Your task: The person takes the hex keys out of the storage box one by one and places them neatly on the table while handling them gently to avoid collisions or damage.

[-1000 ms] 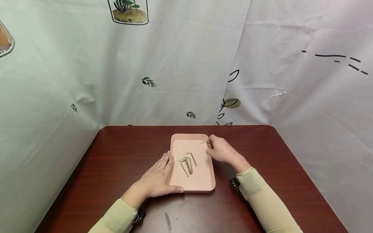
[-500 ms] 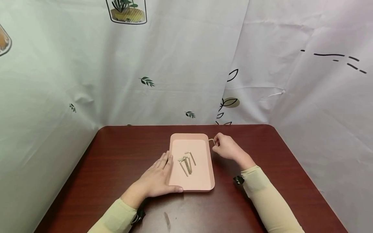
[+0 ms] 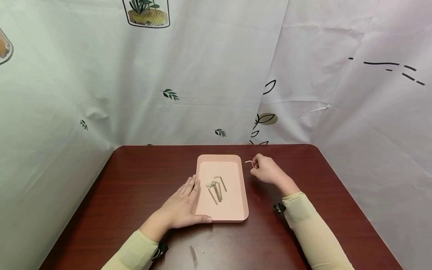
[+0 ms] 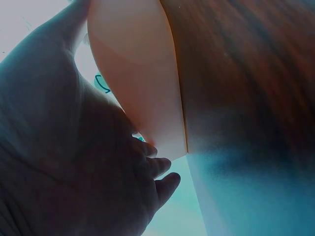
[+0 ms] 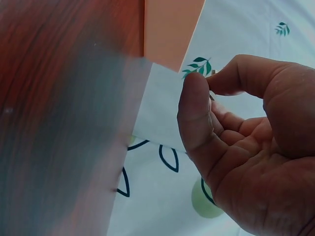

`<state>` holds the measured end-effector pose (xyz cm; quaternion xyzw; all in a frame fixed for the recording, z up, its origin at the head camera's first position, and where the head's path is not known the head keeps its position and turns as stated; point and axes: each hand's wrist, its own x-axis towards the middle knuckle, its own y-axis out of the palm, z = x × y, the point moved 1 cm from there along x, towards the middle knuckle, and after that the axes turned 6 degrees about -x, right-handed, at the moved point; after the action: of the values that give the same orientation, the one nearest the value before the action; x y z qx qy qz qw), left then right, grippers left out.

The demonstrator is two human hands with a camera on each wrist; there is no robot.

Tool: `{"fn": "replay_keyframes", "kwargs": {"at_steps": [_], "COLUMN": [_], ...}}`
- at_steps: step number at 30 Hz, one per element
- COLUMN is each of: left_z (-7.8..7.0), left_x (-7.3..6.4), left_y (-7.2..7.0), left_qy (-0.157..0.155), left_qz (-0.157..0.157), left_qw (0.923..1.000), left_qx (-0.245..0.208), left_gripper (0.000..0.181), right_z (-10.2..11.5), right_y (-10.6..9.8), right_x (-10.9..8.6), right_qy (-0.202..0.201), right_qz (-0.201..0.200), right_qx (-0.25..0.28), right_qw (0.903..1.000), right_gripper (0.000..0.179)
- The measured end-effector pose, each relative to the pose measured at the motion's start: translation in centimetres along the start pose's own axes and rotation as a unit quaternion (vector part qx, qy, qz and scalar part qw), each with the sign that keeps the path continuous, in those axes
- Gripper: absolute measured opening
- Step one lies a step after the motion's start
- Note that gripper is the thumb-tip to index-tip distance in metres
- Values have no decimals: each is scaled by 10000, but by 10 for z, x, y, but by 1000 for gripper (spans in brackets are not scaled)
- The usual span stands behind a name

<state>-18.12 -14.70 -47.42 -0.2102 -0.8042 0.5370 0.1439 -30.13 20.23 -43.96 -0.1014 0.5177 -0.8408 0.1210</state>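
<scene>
Shifted right: right hand [image 3: 269,170] and held hex key [image 3: 249,161] have gone from the far right corner of the pink tray [image 3: 233,210] to just outside its right wall; the left hand [image 3: 180,208] has kept its place.
Fabric backdrop [image 3: 209,56]: pale, printed with leaves and jars, rising beyond the tabletop's far edge and at both sides; the jar prints are cut off by the frame.
Tabletop [image 3: 141,168]: dark red wood grain, far corners rounded, near edge out of view.
Tray: around the middle of the tabletop, nearer its far edge; its right wall stands between the held key and those inside, and the left hand covers part of its left rim.
Left hand: laid along the tray's left side, fingers extended, thumb reaching over the near left corner; its palm is dark in the left wrist view.
Right hand: thumb and forefinger pinch the key, other fingers curled, forearm coming from the tabletop's near right.
Loose hex keys [image 3: 217,192]: mid-tray, overlapping, exact count hard to make out, one lying slightly apart on the right.
Held hex key: short arm pointing left toward the tray's far right corner, clear of the rim; fingers hide most of the long arm.
</scene>
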Motion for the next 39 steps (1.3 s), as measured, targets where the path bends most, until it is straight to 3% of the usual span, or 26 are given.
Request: {"fn": "replay_keyframes", "kwargs": {"at_steps": [39], "left_z": [-1], "left_x": [0], "left_y": [0], "left_qy": [-12], "left_qz": [40], "left_qw": [10000], "left_qx": [48], "left_gripper": [140], "right_z": [-11], "right_y": [20], "right_x": [3], "right_qy": [276], "right_qz": [454], "right_qx": [26], "right_qw": [9986], "right_gripper": [16]}}
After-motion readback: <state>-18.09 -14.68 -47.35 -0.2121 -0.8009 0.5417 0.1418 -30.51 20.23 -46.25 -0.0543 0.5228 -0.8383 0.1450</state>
